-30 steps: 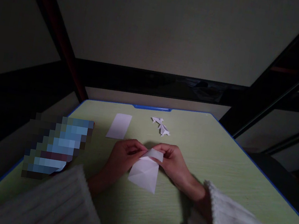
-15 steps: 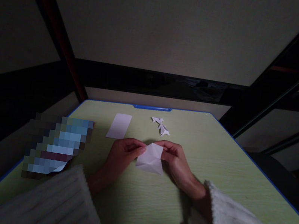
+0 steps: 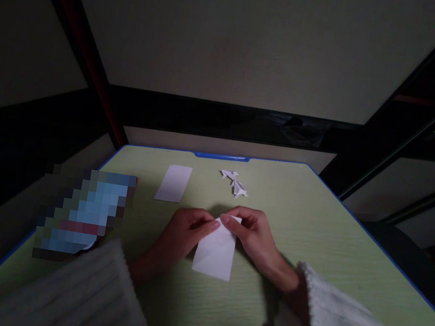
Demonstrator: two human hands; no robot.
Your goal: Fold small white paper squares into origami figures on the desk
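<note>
A white sheet of paper (image 3: 214,253) with fold creases lies on the pale green table (image 3: 312,244), its far edge lifted. My left hand (image 3: 184,232) pinches that far edge from the left. My right hand (image 3: 251,232) pinches the same edge from the right, its fingertips meeting the left ones at the top corner. Both wrists come out of white knitted sleeves.
A white paper strip (image 3: 173,182) lies further back on the left. A small folded paper figure (image 3: 234,182) sits near the far edge. A blurred-out blue object (image 3: 83,213) rests at the left edge. Dark frame bars and a wall stand behind the blue-rimmed table.
The paper was a diamond shape, then folded up small between my fingers, and now hangs down as a longer rectangle. Both hands stayed nearly in place.
</note>
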